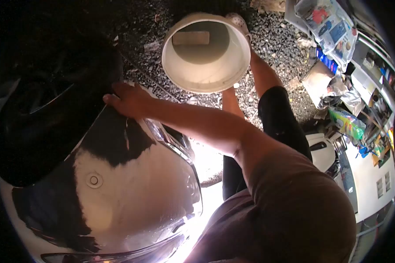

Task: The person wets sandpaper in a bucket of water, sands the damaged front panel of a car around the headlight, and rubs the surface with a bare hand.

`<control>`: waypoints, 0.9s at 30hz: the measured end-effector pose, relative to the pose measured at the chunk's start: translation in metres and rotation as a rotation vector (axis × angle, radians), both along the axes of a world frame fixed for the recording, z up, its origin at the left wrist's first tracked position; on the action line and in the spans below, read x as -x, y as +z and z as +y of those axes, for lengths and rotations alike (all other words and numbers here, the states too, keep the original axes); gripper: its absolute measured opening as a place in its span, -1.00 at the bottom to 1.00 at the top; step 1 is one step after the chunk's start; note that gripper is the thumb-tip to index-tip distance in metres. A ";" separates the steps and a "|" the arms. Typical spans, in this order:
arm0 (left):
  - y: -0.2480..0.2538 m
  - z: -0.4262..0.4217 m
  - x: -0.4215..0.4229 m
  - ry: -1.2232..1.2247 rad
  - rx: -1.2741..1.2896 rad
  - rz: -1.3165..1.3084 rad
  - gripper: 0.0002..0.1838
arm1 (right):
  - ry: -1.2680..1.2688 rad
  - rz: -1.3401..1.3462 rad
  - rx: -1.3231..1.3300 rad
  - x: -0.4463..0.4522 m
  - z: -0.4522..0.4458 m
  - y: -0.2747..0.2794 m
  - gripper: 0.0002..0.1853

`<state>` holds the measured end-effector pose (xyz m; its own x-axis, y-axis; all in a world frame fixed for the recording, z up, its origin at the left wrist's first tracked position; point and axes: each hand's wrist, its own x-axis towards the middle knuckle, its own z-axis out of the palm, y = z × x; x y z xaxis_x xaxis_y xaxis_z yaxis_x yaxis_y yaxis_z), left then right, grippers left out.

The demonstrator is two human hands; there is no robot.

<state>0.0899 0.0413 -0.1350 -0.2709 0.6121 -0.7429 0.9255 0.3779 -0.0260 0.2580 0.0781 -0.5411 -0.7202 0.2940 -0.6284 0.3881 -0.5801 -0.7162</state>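
Observation:
My right hand (129, 100) reaches across to the left and presses on the upper edge of a car's body panel (131, 188), beside the dark wheel arch. Its fingers are bent and close together. A small pale edge shows by the fingertips, but what lies under them is hidden. The panel is pale and glossy, with uneven dark patches and a small round fitting (94, 180). Beyond my forearm stands a white bucket (206, 81) of cloudy liquid, with a pale rectangular block (191, 38) inside. My left hand is out of view.
The ground is dark gravel (285, 48). My legs (281, 109) are beside the bucket. To the right are a clear plastic bin (333, 26), a green packet (349, 122), crumpled wrappers and a white cabinet-like surface (368, 179). Bright light glares below my forearm.

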 end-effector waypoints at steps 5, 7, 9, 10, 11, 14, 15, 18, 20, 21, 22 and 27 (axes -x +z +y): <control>0.000 -0.003 0.005 0.016 -0.006 0.002 -0.71 | -0.104 0.027 -0.427 -0.020 -0.052 0.043 -0.16; 0.002 0.002 0.006 0.011 0.006 0.000 -0.71 | -0.294 0.037 -0.546 -0.012 -0.058 0.038 -0.19; 0.003 0.000 0.003 0.012 -0.009 0.003 -0.71 | -0.047 0.074 -0.086 0.006 -0.006 0.008 -0.07; 0.003 -0.001 0.002 0.014 -0.017 0.005 -0.71 | 0.013 0.037 -0.037 0.004 -0.002 0.018 -0.04; 0.004 -0.001 0.003 0.011 -0.021 0.005 -0.70 | 0.010 0.040 -0.043 -0.005 -0.011 0.037 -0.04; 0.005 -0.004 0.005 0.028 -0.020 0.006 -0.70 | -0.024 0.059 -0.432 -0.036 -0.053 0.082 -0.08; 0.006 -0.003 0.005 0.030 -0.017 0.001 -0.70 | -0.020 0.060 -0.412 -0.032 -0.051 0.071 -0.08; 0.009 -0.002 0.001 0.020 -0.032 0.008 -0.70 | 0.120 0.073 -0.089 0.004 0.000 0.013 -0.02; 0.010 -0.004 0.000 0.024 -0.046 0.009 -0.69 | 0.139 0.054 -0.152 -0.016 0.005 0.054 -0.04; 0.010 -0.005 0.000 0.025 -0.049 0.008 -0.69 | 0.166 0.034 -0.196 -0.026 -0.003 0.076 -0.06; 0.009 -0.006 0.001 0.031 -0.052 0.008 -0.69 | 0.179 0.030 -0.199 -0.033 -0.017 0.086 -0.06; 0.014 -0.007 -0.001 0.030 -0.049 0.010 -0.68 | 0.070 0.093 -0.152 -0.007 -0.008 0.021 -0.03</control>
